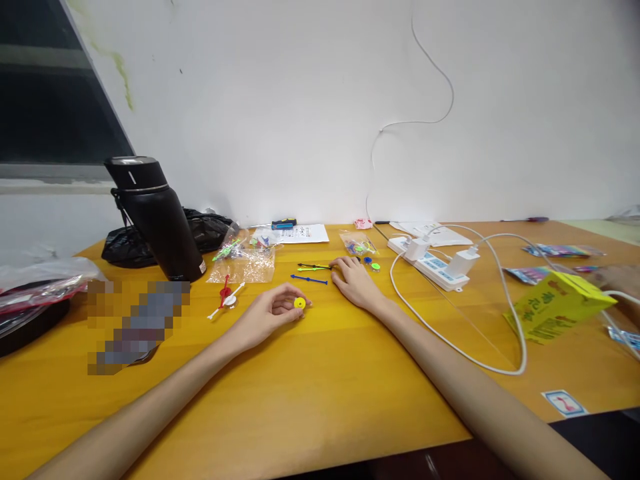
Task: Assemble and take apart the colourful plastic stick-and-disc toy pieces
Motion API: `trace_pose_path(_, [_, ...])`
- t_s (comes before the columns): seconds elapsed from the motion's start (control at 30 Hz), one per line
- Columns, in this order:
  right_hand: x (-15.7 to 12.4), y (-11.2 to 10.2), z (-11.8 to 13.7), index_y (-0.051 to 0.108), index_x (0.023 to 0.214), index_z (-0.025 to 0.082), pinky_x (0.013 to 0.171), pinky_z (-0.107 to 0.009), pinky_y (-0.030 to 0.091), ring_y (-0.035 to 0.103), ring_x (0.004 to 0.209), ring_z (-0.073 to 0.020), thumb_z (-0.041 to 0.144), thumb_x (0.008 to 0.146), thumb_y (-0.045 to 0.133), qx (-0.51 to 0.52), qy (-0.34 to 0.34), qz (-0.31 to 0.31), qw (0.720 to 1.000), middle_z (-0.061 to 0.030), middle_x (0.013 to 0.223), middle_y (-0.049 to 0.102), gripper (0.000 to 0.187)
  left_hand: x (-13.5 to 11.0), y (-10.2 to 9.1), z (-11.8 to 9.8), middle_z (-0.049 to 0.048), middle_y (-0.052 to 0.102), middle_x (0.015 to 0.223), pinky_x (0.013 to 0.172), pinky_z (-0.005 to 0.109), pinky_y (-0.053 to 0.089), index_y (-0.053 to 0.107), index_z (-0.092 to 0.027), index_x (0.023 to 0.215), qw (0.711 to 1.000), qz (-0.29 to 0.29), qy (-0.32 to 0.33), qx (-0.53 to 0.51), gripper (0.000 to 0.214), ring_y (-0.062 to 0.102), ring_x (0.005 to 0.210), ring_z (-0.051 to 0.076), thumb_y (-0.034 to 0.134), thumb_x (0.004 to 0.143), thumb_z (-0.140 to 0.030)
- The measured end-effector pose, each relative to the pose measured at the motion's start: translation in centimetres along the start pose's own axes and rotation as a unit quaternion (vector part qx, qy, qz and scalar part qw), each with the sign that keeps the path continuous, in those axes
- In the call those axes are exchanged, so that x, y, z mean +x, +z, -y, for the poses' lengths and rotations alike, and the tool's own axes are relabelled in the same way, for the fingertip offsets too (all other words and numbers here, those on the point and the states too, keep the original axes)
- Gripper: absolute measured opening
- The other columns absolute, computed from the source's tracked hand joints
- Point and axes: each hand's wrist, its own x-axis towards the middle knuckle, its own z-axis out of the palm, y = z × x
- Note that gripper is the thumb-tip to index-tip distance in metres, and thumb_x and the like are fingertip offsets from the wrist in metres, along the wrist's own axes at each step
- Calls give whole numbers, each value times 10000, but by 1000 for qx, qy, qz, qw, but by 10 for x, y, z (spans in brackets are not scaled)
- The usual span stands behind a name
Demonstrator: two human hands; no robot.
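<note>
Between the thumb and fingers of my left hand (270, 317) is a small yellow disc (299, 303) with a hole in its middle, held just above the table. My right hand (356, 283) rests on the table with fingers apart, its fingertips at the tail ends of a dark arrow-shaped piece (313, 266) and a yellow-green arrow-shaped piece (311, 269). In front of them lies a blue arrow-shaped piece (309, 279). Left of my left hand are a red arrow piece (226, 291) and a white arrow piece (235, 299). Blue and green discs (375, 267) lie beyond my right hand.
A black bottle (157, 220) stands at the left. Clear bags (245, 263) of small parts lie farther back. At the right are a power strip (435, 267) with looping white cables, a yellow-green packet (555, 307), and another person's blurred hand (617, 280).
</note>
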Motion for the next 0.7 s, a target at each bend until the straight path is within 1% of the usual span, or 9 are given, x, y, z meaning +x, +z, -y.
trace_pose_path(0.1, [0,-1,-2,655,1181,155,1046,-431,432,543,1164,-287,214,996,472,-14,19,-27,999,-136,1190,652,267,0,0,0,90,718,1171,904,333,502,642,-203,1092,1000,0,1,-1,276,661,953,178,711,870,-352])
trace_pose_path(0.2, [1,0,-7,675,1148,162,1033,-425,438,552,1149,-288,176,984,478,-24,16,-41,999,-140,1170,644,257,1,-1,2,80,717,1159,907,325,498,642,-205,1096,1000,1,5,3,268,655,956,172,707,877,-345])
trace_pose_path(0.3, [3,2,-13,690,1008,158,973,-400,468,581,1075,-276,174,967,526,-16,28,-51,998,-135,1092,643,170,1,-1,4,79,714,1166,915,324,498,642,-208,1101,1000,4,9,3,263,653,968,172,703,882,-341])
trace_pose_path(0.4, [4,2,-15,666,904,155,898,-383,490,600,981,-263,170,948,569,-9,49,-49,998,-126,1026,650,107,1,-2,4,81,712,1177,914,328,501,639,-210,1107,1000,6,9,1,264,655,962,172,700,886,-341])
trace_pose_path(0.57, [3,1,-13,637,902,149,875,-389,492,598,931,-265,167,957,542,-27,51,-49,997,-139,1016,649,110,0,-2,4,76,713,1172,912,328,502,634,-211,1109,1000,6,7,5,264,658,945,167,698,887,-340])
trace_pose_path(0.7, [2,0,-12,634,919,151,876,-407,491,601,919,-274,171,964,490,-32,71,-49,996,-151,1006,652,152,-1,-2,3,89,712,1185,926,351,508,629,-209,1104,1000,4,5,4,282,667,960,182,705,879,-360])
